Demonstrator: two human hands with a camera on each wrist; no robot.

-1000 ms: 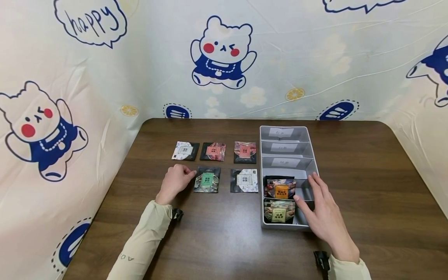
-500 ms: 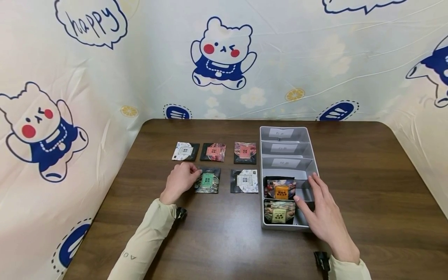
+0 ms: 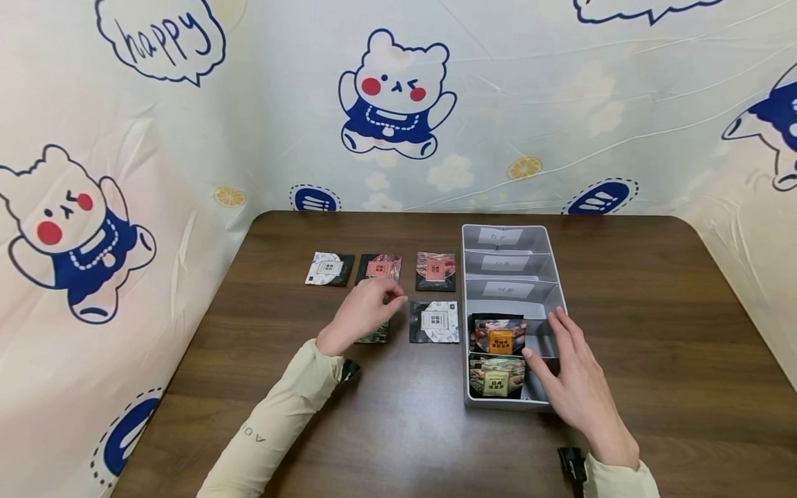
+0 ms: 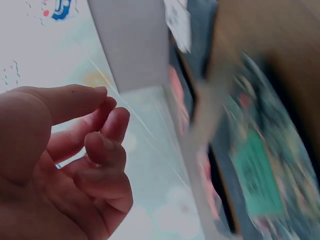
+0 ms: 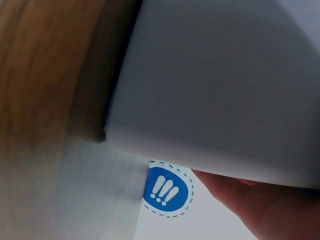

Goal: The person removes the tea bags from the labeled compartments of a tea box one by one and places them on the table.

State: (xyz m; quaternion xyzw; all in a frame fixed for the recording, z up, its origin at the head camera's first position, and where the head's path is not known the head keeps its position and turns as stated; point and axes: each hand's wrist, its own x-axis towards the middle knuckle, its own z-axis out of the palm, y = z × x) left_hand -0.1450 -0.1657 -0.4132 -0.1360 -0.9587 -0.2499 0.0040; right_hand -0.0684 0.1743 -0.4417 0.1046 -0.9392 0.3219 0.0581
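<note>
My left hand [image 3: 364,308] hovers over the green-labelled sachet [image 3: 376,335], hiding most of it. Its fingers are curled, thumb tip against the index finger, and nothing shows between them in the left wrist view. Just right of the fingertips lies a white-and-black sachet [image 3: 434,321]. My right hand [image 3: 582,384] rests on the right rim of a grey divided box [image 3: 510,402], fingers extended and thumb reaching over the inside. An orange-labelled sachet [image 3: 500,340] and a yellow-green-labelled sachet [image 3: 497,380] stand in its two nearest compartments.
At the back lie another white-and-black sachet [image 3: 330,268], a red-labelled sachet [image 3: 381,265] partly behind my left hand, and a second red-labelled one [image 3: 436,270]. Paper labels [image 3: 507,289] mark the box's far compartments. A printed cloth [image 3: 498,104] hangs behind the wooden table [image 3: 660,332].
My left hand has moved right, from beside the green-labelled sachet to above it, near the white-and-black one. My right hand, the box and the sachets have stayed put.
</note>
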